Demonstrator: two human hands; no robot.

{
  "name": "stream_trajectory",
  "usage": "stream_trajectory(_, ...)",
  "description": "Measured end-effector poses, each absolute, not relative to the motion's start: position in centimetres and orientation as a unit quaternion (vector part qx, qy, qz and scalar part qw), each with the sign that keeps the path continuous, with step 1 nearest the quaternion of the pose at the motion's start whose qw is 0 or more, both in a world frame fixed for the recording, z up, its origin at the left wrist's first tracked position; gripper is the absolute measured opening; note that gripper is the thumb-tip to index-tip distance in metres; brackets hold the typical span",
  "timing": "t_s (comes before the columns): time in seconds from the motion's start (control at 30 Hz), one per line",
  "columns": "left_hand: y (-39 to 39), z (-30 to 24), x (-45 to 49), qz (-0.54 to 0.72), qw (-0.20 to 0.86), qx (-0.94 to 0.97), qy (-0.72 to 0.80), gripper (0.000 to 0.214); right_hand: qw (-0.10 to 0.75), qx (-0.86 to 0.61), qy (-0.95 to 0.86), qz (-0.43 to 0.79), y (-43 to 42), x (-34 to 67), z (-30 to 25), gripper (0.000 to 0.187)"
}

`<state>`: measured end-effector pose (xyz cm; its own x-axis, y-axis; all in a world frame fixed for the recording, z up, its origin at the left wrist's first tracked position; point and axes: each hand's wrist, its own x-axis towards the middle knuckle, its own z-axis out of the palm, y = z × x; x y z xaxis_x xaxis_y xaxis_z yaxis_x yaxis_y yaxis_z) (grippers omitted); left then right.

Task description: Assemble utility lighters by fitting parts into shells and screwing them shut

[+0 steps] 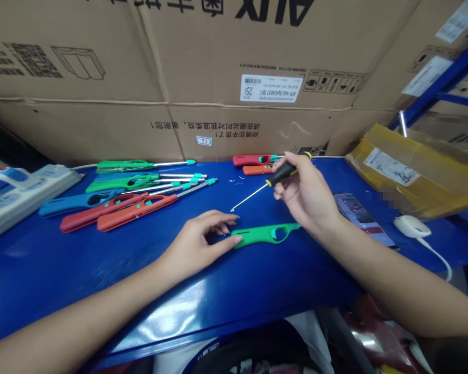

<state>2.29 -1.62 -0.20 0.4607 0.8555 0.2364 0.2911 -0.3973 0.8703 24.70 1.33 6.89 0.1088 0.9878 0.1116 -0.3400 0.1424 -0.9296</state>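
A green plastic lighter handle [264,234] lies flat on the blue table [62,259] in front of me. My left hand [197,241] rests on the table with fingers stretched, its fingertips touching the handle's left end. My right hand [306,195] is closed round a black-and-yellow screwdriver [271,182], held above the table. The thin metal shaft slants down-left, its tip just above the left hand's fingers.
Several long lighters [132,200] in green, blue, red and orange lie at the left rear. A red and an orange handle [255,163] lie behind the right hand, with tiny screws [236,181] nearby. A phone [364,218], white mouse [411,227], power strip [19,192] and cardboard boxes [218,78] surround the table.
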Motion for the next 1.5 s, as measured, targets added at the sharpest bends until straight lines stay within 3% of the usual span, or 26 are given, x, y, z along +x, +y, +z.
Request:
stream_trajectory(0.17,-1.4,-0.5,2.2,0.377,0.452,0.71,0.388,0.044,0.64,-0.408,-0.394,0.518,1.7,25.0,4.8,0.024)
stream_trajectory(0.4,-1.3,0.1,2.2,0.395,0.464,0.705,0.363,0.03,0.623,-0.411,-0.375,0.549,1.4,25.3,5.1,0.021)
stream_trajectory(0.8,-1.5,0.9,2.1,0.43,0.394,0.749,0.313,0.007,0.59,-0.429,-0.389,0.563,0.9,24.8,4.6,0.022)
stream_trajectory(1.27,-1.4,0.6,2.0,0.415,0.382,0.756,0.332,0.007,0.6,-0.42,-0.437,0.522,0.4,24.7,5.1,0.02)
stream_trajectory(1.5,-2.1,0.5,1.8,0.409,0.273,0.8,0.344,0.007,0.591,-0.397,-0.532,0.459,-0.3,24.7,4.5,0.019)
